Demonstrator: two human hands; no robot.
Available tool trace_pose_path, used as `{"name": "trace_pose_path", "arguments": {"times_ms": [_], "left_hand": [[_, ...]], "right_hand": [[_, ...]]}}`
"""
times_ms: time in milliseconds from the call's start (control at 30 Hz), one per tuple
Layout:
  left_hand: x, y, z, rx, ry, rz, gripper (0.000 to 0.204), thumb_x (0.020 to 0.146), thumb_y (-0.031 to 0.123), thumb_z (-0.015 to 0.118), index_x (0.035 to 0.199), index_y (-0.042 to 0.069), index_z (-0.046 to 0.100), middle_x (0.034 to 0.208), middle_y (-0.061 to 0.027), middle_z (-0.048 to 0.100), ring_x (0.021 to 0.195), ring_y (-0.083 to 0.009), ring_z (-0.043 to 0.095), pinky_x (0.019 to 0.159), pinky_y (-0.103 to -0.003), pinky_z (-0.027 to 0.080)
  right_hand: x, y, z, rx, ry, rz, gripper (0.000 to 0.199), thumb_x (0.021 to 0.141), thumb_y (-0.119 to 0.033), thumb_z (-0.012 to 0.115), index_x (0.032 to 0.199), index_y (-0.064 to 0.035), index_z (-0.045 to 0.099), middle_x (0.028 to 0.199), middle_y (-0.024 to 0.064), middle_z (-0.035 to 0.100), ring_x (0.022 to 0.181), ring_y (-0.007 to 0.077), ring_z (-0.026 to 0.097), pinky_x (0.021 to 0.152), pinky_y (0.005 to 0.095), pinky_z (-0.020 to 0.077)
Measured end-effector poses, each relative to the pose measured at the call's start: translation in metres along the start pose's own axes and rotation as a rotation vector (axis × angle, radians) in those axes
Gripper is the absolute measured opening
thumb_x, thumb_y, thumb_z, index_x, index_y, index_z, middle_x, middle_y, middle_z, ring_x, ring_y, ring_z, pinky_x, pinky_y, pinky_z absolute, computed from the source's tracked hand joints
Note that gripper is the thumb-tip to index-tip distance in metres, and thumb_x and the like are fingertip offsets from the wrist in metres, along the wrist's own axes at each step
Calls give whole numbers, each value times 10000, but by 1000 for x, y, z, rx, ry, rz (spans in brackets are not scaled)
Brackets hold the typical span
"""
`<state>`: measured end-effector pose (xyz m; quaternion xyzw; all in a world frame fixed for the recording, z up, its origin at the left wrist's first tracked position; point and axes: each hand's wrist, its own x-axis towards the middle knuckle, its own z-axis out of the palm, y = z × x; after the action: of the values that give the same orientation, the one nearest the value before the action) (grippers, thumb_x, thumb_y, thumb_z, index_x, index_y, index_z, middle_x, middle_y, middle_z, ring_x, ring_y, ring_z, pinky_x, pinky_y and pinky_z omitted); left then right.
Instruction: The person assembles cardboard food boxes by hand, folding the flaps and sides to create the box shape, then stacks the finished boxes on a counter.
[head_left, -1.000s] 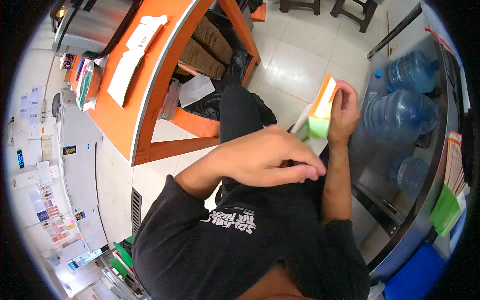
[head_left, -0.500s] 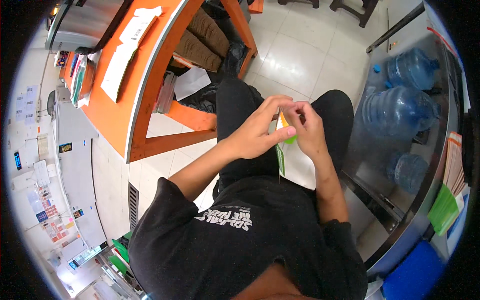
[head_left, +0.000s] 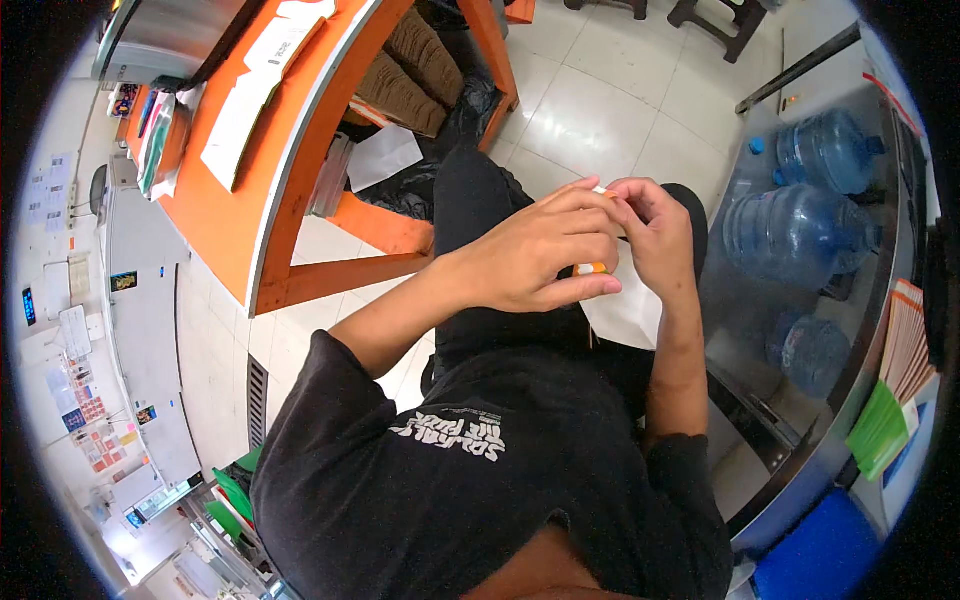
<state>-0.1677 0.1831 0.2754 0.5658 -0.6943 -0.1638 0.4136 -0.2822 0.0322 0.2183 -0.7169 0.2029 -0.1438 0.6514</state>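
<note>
Head view: both hands meet above the lap. The left hand (head_left: 535, 255) curls over from the left, fingers bent, thumb and forefinger pinching a small orange-and-white piece (head_left: 590, 268) against a white sheet (head_left: 628, 305). The right hand (head_left: 655, 235) comes up from below, fingertips pinching the sheet's top edge just beside the left hand's fingers. The sheet hangs down between the hands, over the black trousers.

To do this step well, the pinches should likely stay close together and light, so the thin sheet does not crease or tear; the left hand hides most of the contact, so the exact grip cannot be told.

The sheet looks like thin, matt, flat paper or card. The orange piece is small and glossy. To the left stands an orange desk (head_left: 215, 200) with smooth top and papers; to the right, clear blue water bottles (head_left: 795, 235), round and ribbed, lie on a metal shelf.
</note>
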Motion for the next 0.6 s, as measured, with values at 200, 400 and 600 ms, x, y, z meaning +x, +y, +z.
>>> {"name": "trace_pose_path", "arguments": {"times_ms": [200,400,600], "left_hand": [[-2,-10,-7,92,365,-336,155,797,166,709,831,47,615,749,-47,584,753,-194,576,725,-311,451],[1,-27,5,-330,654,-648,176,888,197,637,854,24,627,756,-15,598,708,-70,504,637,-219,411],[7,-36,3,-377,648,-690,200,896,156,626,1000,-14,639,868,-20,634,793,-58,557,725,-201,440]], "right_hand": [[-18,-17,11,159,108,-238,434,838,-158,663,1207,-8,489,1106,144,613,1061,205,578,945,351,430],[-22,-28,28,-166,141,-209,225,826,-64,648,1032,-23,566,914,119,657,830,224,662,748,317,505],[-9,-21,20,-243,278,-469,157,801,-47,671,927,-16,583,851,103,625,753,227,623,651,306,482]]}}
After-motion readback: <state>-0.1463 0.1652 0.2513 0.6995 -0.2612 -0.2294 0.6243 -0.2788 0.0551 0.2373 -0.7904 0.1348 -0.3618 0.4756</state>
